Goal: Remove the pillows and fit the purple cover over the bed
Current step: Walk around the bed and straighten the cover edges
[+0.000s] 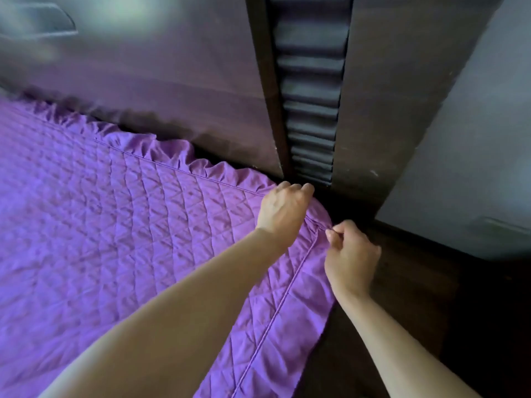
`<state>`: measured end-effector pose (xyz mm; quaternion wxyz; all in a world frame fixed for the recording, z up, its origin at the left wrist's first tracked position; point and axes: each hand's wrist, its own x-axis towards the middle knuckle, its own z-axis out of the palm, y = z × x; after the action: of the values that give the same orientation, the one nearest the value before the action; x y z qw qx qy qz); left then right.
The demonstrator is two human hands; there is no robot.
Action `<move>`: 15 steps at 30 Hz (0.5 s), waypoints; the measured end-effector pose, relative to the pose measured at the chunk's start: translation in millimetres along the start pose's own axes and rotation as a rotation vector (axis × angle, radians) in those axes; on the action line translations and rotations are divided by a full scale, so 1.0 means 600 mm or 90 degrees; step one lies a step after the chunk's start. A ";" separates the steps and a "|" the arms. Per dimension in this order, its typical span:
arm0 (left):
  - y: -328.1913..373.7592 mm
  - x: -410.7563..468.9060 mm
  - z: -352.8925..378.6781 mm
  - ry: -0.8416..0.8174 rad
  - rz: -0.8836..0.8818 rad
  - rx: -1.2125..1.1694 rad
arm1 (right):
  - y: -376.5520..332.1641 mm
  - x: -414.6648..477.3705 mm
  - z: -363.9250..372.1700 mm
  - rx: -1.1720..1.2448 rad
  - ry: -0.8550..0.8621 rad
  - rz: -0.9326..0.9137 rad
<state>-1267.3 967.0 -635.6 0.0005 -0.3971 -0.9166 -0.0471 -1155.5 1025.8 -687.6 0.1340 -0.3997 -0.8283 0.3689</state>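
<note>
The purple quilted cover (pixel 120 225) lies spread across the bed and fills the left and centre of the view. Its ruffled edge runs along the dark headboard. My left hand (pixel 283 209) presses down on the cover's far right corner, fingers curled into the ruffle beside the headboard. My right hand (pixel 352 255) pinches the piped seam of the same corner, just right of the left hand, over the side of the bed. No pillows are in view.
A dark wooden headboard (pixel 178 81) stands behind the bed, with a padded ribbed panel (pixel 311 90) at its right. A pale wall (pixel 474 139) lies to the right, and dark floor (pixel 431 311) runs beside the bed.
</note>
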 end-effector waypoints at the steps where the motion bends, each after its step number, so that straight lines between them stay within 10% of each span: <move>1: 0.006 0.000 0.006 0.000 0.017 -0.014 | 0.004 0.002 0.000 0.010 -0.014 0.031; 6: -0.009 -0.004 0.025 -0.074 -0.009 -0.090 | -0.015 0.012 0.003 0.045 -0.056 0.126; 15: -0.011 0.003 0.006 0.012 -0.068 -0.240 | -0.047 0.036 0.010 -0.152 -0.081 -0.062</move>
<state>-1272.9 964.0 -639.9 -0.0681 -0.3404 -0.9113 -0.2214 -1188.5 1028.0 -673.2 0.0503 -0.3478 -0.8917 0.2854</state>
